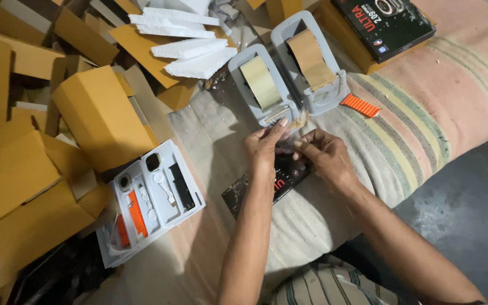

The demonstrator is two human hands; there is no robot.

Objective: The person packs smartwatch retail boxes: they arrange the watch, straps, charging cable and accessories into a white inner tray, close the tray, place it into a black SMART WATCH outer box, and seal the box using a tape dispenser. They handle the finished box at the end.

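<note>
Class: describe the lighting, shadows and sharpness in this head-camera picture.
Head view: light falls on the striped cloth and tape dispensers; bottom-left and bottom-right corners sink into shadow; the black box under the left hand and right hand shows slight glare; edges bend slightly.

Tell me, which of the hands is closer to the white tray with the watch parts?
Left. The left hand is right of the white tray, across a strip of cloth; the right hand lies farther right, beyond the left.

White plastic tray (159,192) with smartwatch parts on striped cloth | tan cardboard boxes (100,116) heaped left of tray | white foam slabs (190,48) above | orange strap (360,105) far right
</note>
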